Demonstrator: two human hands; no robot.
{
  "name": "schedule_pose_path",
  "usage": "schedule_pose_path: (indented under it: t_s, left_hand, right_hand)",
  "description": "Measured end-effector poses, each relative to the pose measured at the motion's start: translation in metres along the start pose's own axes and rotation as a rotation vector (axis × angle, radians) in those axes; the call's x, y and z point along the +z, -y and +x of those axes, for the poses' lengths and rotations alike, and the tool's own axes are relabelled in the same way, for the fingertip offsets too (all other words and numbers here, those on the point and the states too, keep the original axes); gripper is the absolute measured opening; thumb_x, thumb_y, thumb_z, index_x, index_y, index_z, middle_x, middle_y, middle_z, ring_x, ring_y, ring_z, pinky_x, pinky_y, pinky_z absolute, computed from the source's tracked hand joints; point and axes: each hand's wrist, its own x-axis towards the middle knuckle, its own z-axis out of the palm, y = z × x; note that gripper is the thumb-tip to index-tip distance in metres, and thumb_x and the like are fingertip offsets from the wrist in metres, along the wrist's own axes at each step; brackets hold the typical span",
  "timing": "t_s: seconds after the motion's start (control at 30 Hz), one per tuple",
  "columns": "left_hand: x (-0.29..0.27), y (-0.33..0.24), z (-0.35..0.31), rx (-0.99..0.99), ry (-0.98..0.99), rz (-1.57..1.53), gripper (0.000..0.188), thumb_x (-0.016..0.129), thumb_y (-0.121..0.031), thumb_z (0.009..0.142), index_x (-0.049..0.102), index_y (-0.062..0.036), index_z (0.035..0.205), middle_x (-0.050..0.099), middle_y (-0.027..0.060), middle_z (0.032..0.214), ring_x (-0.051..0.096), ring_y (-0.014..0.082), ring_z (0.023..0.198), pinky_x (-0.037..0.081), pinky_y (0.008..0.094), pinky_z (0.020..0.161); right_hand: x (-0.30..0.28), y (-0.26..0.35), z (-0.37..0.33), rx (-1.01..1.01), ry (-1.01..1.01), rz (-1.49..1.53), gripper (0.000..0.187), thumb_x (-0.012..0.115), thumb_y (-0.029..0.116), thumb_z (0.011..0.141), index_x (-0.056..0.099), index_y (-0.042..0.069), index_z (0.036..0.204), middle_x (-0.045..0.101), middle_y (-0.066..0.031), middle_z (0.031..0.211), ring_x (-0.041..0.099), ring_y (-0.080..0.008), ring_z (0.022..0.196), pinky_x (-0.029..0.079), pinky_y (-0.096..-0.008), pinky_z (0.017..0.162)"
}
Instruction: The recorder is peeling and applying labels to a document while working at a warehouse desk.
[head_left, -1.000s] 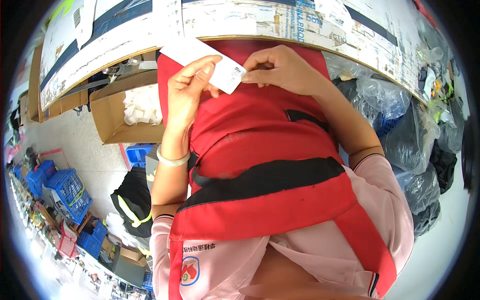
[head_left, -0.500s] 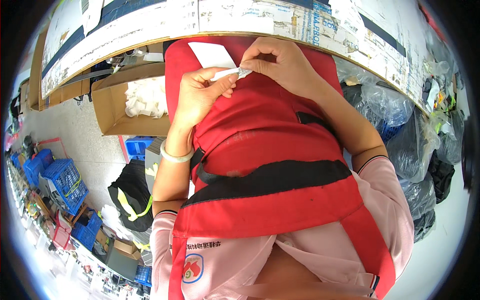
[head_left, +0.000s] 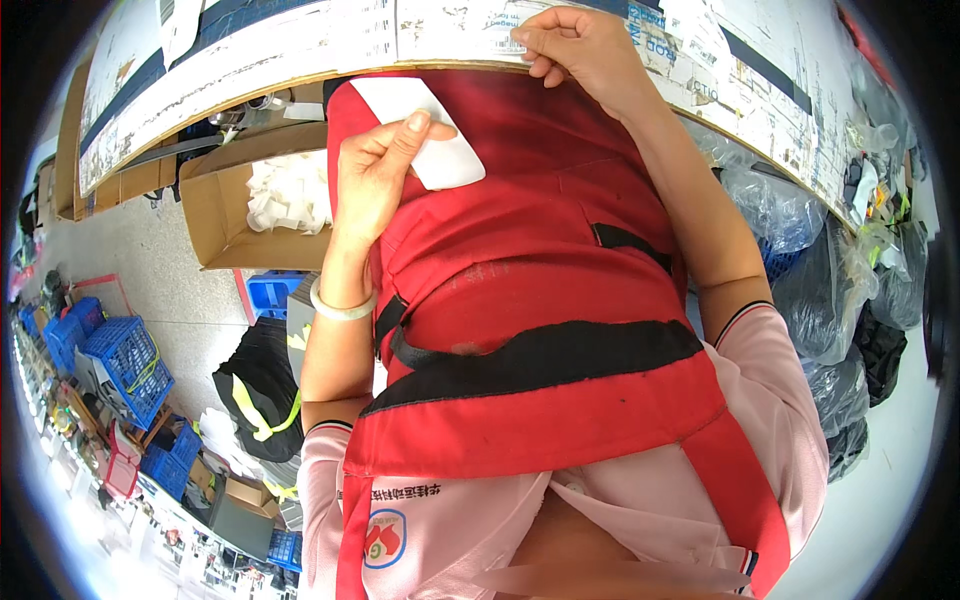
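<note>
While the white paper [head_left: 450, 165] lies over the red apron [head_left: 520, 220], the left hand [head_left: 377, 172] pinches it. The right hand [head_left: 585, 55], fingers curled, is over the table [head_left: 290, 60] edge; whether it grips anything cannot be told. Left of the apron stands an open box [head_left: 212, 215].

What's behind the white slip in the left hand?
The red apron shows beyond the edges of the white slip, lying behind it. The left hand grips the slip; its far face, and anything directly behind it, is covered and cannot be seen.
</note>
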Motion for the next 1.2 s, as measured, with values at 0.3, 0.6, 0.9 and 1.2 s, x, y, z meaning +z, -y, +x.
schedule_pose_path:
  t_s: [0.3,0.6,0.9,1.2]
  left_hand:
    - [0.003,0.006,0.001,-0.008,-0.002,-0.008,0.030,0.059,-0.028,0.094,0.073,-0.0012,0.090,0.067,-0.0003,0.078,0.051,0.0045,0.071,0.042,0.0202,0.065]
    - [0.005,0.010,0.000,0.004,0.001,0.003,0.028,0.060,-0.027,0.094,0.074,-0.0022,0.089,0.065,-0.0020,0.074,0.048,0.0042,0.066,0.040,0.0201,0.060]
    - [0.005,0.011,-0.001,-0.001,0.006,0.042,0.027,0.061,-0.027,0.093,0.074,-0.0035,0.090,0.062,-0.0041,0.070,0.047,0.0032,0.064,0.038,0.0194,0.058]
    - [0.009,0.013,-0.003,-0.004,0.001,-0.044,0.017,0.064,-0.015,0.091,0.072,-0.0003,0.094,0.068,-0.0004,0.081,0.055,0.0045,0.074,0.044,0.0186,0.067]
  right_hand:
    - [0.003,0.000,0.001,0.012,-0.017,0.009,0.016,0.062,0.011,0.089,0.064,-0.005,0.088,0.063,-0.0069,0.071,0.060,-0.0110,0.057,0.049,-0.0221,0.048]
    - [0.005,0.002,0.001,0.032,-0.033,-0.020,0.015,0.061,0.010,0.088,0.063,-0.005,0.088,0.063,-0.0066,0.071,0.059,-0.0108,0.056,0.049,-0.0221,0.048]
    - [0.008,0.004,-0.001,-0.008,-0.032,-0.074,0.015,0.061,0.009,0.088,0.063,-0.006,0.088,0.063,-0.0076,0.071,0.059,-0.0117,0.056,0.050,-0.0231,0.048]
    - [0.001,0.000,-0.012,-0.330,-0.021,-0.126,0.017,0.062,0.015,0.090,0.065,-0.002,0.091,0.063,-0.0050,0.072,0.059,-0.0097,0.059,0.048,-0.0212,0.051]
